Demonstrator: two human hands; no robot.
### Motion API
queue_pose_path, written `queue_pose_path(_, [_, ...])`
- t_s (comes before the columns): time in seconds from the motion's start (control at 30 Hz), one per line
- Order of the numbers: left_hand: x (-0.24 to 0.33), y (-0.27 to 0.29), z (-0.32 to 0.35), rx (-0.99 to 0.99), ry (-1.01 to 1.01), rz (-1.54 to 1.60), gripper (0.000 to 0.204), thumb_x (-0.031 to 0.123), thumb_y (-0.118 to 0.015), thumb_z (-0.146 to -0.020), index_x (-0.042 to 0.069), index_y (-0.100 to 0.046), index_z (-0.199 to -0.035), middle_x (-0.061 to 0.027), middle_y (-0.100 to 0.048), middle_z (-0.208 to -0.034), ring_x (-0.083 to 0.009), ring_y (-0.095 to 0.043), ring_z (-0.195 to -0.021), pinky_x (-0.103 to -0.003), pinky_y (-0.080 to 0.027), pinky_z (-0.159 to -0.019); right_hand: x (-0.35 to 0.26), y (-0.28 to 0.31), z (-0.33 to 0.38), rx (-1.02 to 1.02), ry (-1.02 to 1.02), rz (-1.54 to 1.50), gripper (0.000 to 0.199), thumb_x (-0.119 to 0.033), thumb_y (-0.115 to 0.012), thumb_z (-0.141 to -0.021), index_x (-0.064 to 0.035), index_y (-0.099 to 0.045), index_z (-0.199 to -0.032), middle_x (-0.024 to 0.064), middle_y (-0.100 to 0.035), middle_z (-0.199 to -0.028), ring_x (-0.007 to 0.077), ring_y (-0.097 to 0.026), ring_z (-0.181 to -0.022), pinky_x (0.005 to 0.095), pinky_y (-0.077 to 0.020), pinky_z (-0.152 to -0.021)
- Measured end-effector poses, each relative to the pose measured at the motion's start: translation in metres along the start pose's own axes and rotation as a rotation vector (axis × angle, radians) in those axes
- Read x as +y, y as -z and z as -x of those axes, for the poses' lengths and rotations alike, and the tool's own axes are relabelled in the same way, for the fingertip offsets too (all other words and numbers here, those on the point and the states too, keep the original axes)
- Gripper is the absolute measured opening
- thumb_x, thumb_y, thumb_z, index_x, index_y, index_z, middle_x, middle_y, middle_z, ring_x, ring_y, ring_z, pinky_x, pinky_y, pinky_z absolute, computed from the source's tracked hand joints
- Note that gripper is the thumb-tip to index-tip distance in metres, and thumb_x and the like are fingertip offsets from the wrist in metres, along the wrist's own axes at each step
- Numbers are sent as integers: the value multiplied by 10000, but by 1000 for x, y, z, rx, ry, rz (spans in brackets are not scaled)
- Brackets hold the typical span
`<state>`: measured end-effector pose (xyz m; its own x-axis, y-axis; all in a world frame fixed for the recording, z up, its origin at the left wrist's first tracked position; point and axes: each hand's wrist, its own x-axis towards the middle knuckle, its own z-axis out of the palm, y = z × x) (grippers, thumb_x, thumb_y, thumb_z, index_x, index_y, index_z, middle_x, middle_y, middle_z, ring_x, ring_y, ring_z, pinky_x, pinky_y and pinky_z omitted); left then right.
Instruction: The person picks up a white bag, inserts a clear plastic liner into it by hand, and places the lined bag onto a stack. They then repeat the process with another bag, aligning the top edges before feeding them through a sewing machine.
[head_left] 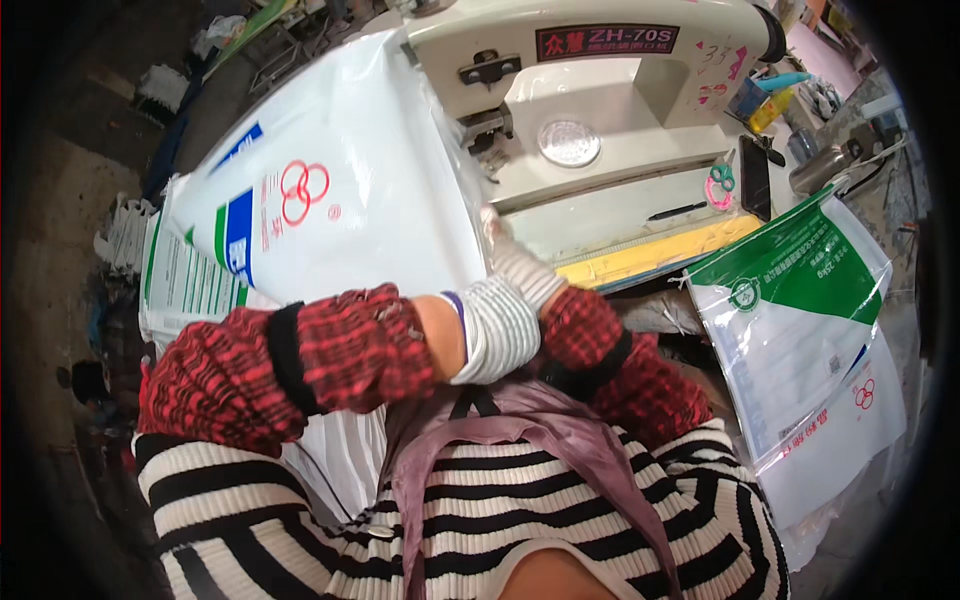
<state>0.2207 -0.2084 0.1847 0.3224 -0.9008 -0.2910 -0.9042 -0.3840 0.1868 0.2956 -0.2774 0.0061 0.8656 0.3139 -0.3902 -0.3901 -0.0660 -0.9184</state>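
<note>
A large white plastic sack (370,170) with red ring marks and blue and green blocks lies at the left, its right edge by the sewing machine (620,95). At that edge is my right hand (522,265), in a white knit glove, its fingers pressed together on the sack. My left hand (500,330), in a similar striped glove, crosses in front of my body and sits just below the right one. Its fingers are hidden, so I cannot tell what they hold.
More white and green sacks (190,275) lie at the left. A green and white sack (800,350) hangs at the right. On the machine bed are a pen (677,212), green-and-pink scissors (720,183) and a dark phone (755,178). A metal bottle (826,166) lies beyond.
</note>
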Motion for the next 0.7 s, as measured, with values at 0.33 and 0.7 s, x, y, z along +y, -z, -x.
queue_pose_path(0.33, [-109,86,66,-563,405,-202,239,200,-579,-796,105,-694,-983,-138,-675,-851,-323,-649,-773,-406,-516,-714,-96,2,19,-5,192,1226,579,-123,-407,-907,23,-175,-1418,237,-644,-893,341,-648,-818,473,-496,-722])
queue_pose_path(0.7, [-1,35,-4,-356,68,70,189,130,-576,-716,23,-708,-798,-158,-643,-676,-307,-643,-619,-421,-495,-542,-38,-6,36,30,248,827,603,-239,-380,-924,48,-200,-1423,254,-638,-935,376,-621,-873,427,-490,-757])
